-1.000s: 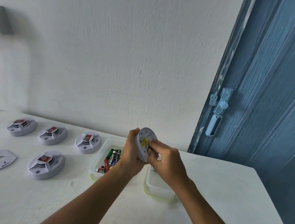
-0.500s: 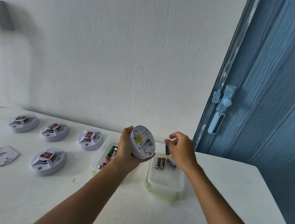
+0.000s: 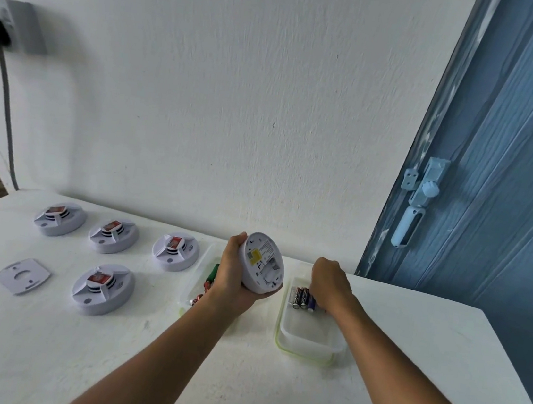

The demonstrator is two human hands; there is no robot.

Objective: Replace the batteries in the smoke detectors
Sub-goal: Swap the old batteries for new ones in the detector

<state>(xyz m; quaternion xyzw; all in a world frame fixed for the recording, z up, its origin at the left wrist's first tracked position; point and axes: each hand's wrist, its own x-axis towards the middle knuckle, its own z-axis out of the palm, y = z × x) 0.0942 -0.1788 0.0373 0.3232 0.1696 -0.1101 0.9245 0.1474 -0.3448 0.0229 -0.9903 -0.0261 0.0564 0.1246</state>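
Detector in hand: the left hand grips one smoke detector above the table, fingers wrapped round its rim, its back turned toward the camera, the battery bay looking open; whether cells sit inside is too small to tell.
Right hand: the right hand reaches down into the clear tray on the right, fingers curled over the batteries at its far end; whether it pinches one I cannot tell.
Other tray: a second clear tub, just left of the held detector, holds mixed batteries, partly hidden by the left wrist.
Waiting units: four detectors lie face up on the table to the left, well apart from the hands; none shows its back.
Loose plate: a flat mounting plate lies near them, probably belonging to the held unit.
Progress: judging by this, the first detector is mid-swap, at the battery-handling step.
Left to do: likely finishing this unit, refitting its plate, then the four others.
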